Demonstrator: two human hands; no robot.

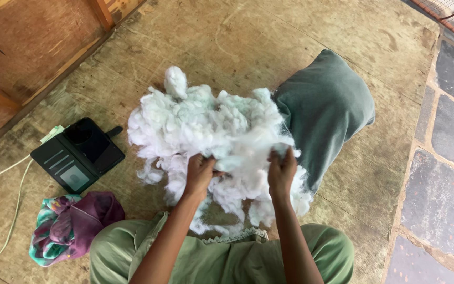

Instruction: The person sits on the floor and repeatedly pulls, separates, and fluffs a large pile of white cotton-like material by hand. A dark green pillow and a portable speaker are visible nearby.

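A big heap of white fibre stuffing (206,126) lies on the worn floor in front of my knees. My left hand (199,173) is closed on a tuft at the heap's near edge. My right hand (282,169) grips another tuft a little to the right, the fibres stretched thin between the two. A grey-green cushion cover (324,108), partly filled, lies to the right of the heap, its open end touching the stuffing.
A black wallet-style phone case (77,153) lies open at the left, with a white cable (6,169) running past it. A purple and teal patterned cloth (72,223) sits bunched by my left knee. Wooden boards (38,37) rise at the upper left; stone paving (447,158) borders the right.
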